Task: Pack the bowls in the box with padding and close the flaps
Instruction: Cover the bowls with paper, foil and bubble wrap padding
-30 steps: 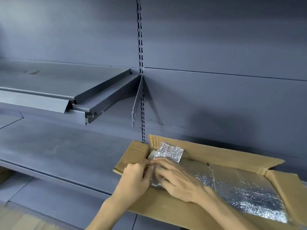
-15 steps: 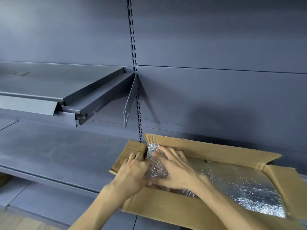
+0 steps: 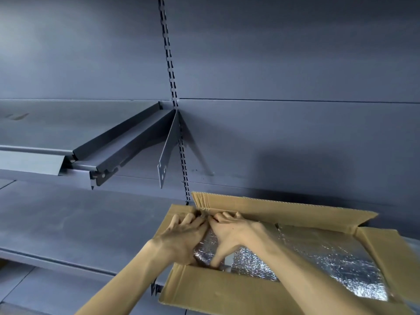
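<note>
hands (image 3: 184, 237) now press padding (image 3: 322, 255) deeper into box (image 3: 227, 292).

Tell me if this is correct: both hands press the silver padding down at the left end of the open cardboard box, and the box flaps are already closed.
Not quite. In the head view the left hand and right hand do press the silver padding at the left end of the cardboard box, but the flaps stand open, not closed.
</note>
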Motion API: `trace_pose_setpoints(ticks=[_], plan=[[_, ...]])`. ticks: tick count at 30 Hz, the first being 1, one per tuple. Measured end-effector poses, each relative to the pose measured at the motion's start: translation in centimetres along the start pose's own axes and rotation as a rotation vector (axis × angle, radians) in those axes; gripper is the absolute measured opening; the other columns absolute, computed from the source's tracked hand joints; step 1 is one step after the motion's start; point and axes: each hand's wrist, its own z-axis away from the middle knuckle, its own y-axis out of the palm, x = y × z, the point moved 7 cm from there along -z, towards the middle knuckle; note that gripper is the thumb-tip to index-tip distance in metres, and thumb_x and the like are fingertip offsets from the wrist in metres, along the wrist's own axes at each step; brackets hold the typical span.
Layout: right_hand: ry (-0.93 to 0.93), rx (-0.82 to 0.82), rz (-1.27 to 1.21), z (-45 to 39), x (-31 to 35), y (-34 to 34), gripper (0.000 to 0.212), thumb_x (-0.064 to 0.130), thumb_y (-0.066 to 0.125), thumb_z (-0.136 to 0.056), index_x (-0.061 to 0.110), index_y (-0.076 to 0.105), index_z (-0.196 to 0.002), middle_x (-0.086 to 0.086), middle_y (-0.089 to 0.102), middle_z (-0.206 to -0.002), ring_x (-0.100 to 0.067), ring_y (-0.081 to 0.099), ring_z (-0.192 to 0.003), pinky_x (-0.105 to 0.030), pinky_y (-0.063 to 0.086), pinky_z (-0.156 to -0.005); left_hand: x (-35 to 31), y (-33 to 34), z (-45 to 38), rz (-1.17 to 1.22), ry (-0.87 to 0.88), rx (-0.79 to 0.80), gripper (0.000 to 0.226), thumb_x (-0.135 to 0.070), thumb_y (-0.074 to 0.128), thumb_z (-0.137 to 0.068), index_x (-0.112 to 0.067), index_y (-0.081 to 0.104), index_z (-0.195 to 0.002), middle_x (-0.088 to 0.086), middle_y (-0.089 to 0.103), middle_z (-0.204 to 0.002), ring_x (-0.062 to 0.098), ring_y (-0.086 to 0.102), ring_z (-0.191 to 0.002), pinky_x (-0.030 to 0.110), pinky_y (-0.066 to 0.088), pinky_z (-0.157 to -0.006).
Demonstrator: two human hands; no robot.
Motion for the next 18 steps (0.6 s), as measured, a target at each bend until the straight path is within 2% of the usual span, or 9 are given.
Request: trace_pose_setpoints(ticks=[6,9,11,13,15,17,18], plan=[[0.010,0.029,-0.013,0.3,-0.1,-0.4,0.140,0.078,0.076,-0.058,0.014,0.007,-0.161,-0.007,0.021,-0.166,-0.027,0.017,-0.154,-0.054,0.018,-0.123,0.2,-0.1,-0.1,0.042,-0.024,0.063,0.108,-0.058,0.078,-0.072,-0.017,0.020,-0.154,0.000,0.029,-0.153,0.021,0.019,-0.142,0.045,0.021,-0.113],[-0.030,-0.045,0.016,1.5,0.0,-1.2,0.136,0.083,0.073,-0.058,0.013,0.016,-0.159,-0.004,0.028,-0.161,-0.027,0.024,-0.149,-0.050,0.021,-0.121,0.3,-0.1,0.0,0.065,-0.042,0.097,0.109,-0.053,0.078,-0.075,-0.019,0.015,-0.156,-0.001,0.027,-0.155,0.020,0.017,-0.144,0.045,0.018,-0.114],[-0.067,-0.133,-0.019,2.6,-0.1,-2.3,0.132,0.084,0.070,-0.062,0.013,0.018,-0.160,-0.002,0.026,-0.162,-0.025,0.025,-0.148,-0.047,0.024,-0.121,0.4,-0.3,0.3,0.114,-0.047,0.122,0.108,-0.045,0.079,-0.075,-0.022,0.012,-0.157,-0.003,0.022,-0.159,0.019,0.014,-0.148,0.046,0.017,-0.114],[-0.125,-0.267,-0.106,4.0,-0.3,-3.7,0.113,0.080,0.066,-0.074,0.017,0.026,-0.159,0.001,0.028,-0.162,-0.022,0.029,-0.146,-0.043,0.028,-0.118,0.6,-0.7,0.6,0.156,-0.052,0.139,0.109,-0.034,0.080,-0.073,-0.026,0.011,-0.158,-0.006,0.018,-0.160,0.019,0.014,-0.148,0.044,0.020,-0.116],[-0.174,-0.394,-0.215,5.7,-1.4,-4.8,0.088,0.069,0.060,-0.087,0.022,0.033,-0.157,0.007,0.031,-0.160,-0.016,0.031,-0.144,-0.041,0.032,-0.116,0.7,-1.4,1.0,0.205,-0.065,0.145,0.112,-0.030,0.078,-0.068,-0.034,0.011,-0.157,-0.012,0.014,-0.160,0.022,0.015,-0.146,0.044,0.030,-0.116],[-0.153,-0.470,-0.285,7.5,-3.4,-5.1,0.071,0.059,0.054,-0.094,0.028,0.037,-0.156,0.015,0.033,-0.158,-0.009,0.034,-0.143,-0.042,0.037,-0.114,0.5,-2.4,1.3,0.290,-0.053,0.122,0.104,-0.036,0.073,-0.068,-0.043,0.015,-0.154,-0.018,0.015,-0.157,0.021,0.015,-0.144,0.045,0.033,-0.115],[-0.122,-0.491,-0.298,8.3,-4.5,-4.9,0.065,0.054,0.054,-0.096,0.030,0.039,-0.154,0.018,0.035,-0.154,-0.006,0.035,-0.142,-0.042,0.039,-0.113,0.2,-3.1,1.2,0.315,-0.029,0.085,0.096,-0.043,0.071,-0.072,-0.044,0.019,-0.153,-0.017,0.018,-0.156,0.019,0.016,-0.143,0.044,0.027,-0.117]])
